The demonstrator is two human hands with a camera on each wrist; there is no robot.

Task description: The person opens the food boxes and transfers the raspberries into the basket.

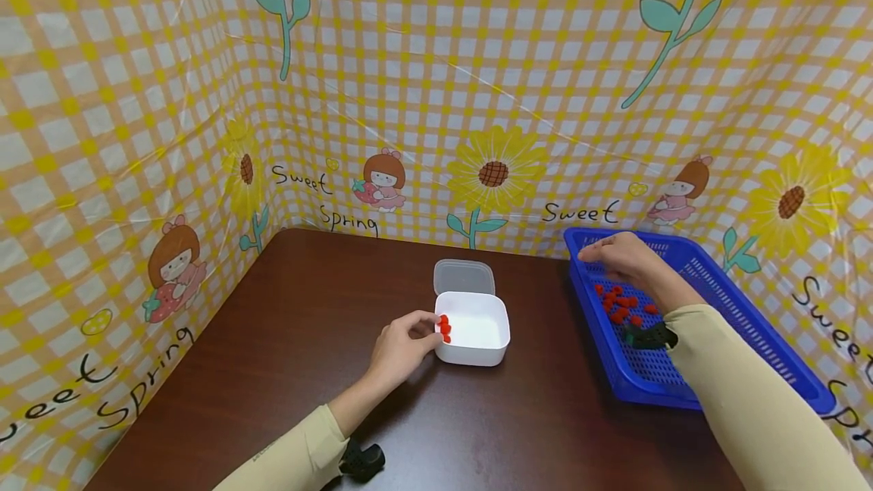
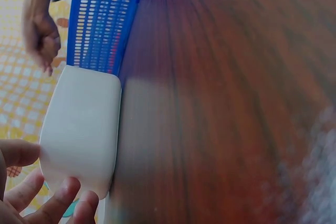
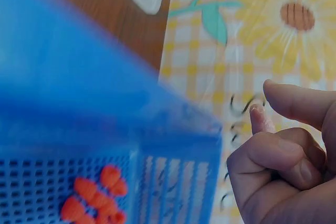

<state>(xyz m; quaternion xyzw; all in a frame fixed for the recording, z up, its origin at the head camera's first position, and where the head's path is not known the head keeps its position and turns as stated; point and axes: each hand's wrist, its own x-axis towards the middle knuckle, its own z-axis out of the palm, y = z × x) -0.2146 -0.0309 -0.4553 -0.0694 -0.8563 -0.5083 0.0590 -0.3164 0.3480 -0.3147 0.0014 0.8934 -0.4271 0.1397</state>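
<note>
A white plastic box [image 1: 472,355] stands without its lid on the dark table. My left hand [image 1: 401,345] holds it at its left side, thumb and fingers spread around that wall; the left wrist view shows the fingertips against the box's outer side [image 2: 81,124]. A few small red berry-shaped pieces [image 1: 445,329] lie inside, along the left wall. Over the far left part of a blue basket [image 1: 600,341] is my right hand [image 1: 629,262], its fingers loosely curled and nothing visible in them. Several more red pieces [image 3: 100,198] lie on the basket floor.
A translucent lid [image 1: 464,277] lies just behind the box. The basket's tall slotted walls rise at the right of the table. A checked cloth [image 1: 436,82] with printed sunflowers hangs behind the table and at both sides.
</note>
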